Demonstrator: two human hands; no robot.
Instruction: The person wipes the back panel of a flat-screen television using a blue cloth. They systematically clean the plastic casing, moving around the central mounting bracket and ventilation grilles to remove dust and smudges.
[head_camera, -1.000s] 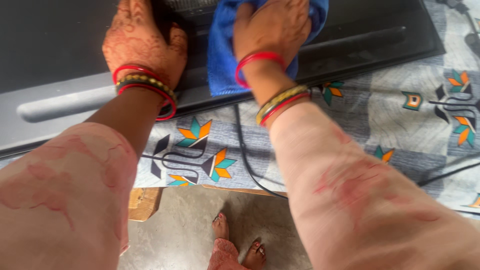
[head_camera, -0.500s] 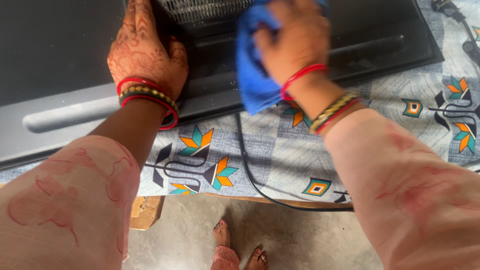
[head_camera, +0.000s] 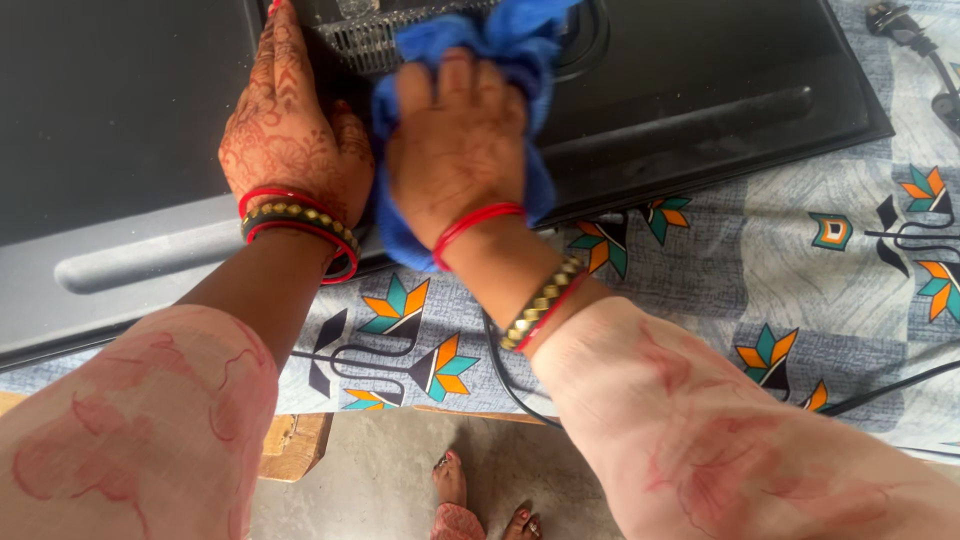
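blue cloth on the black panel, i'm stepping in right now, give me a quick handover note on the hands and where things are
Left hand: flat, palm down on the black panel, bracing it beside the vent grille. It grips nothing.
Right hand: closed on the bunched blue cloth, pressing it onto the panel just below the grille.
Panel lies flat on the patterned tablecloth; a black cable runs off the table edge under the right wrist.
Done: cannot tell how much is wiped; the long ridge at right looks dusty.
Left: probably that ridge and the far right part.
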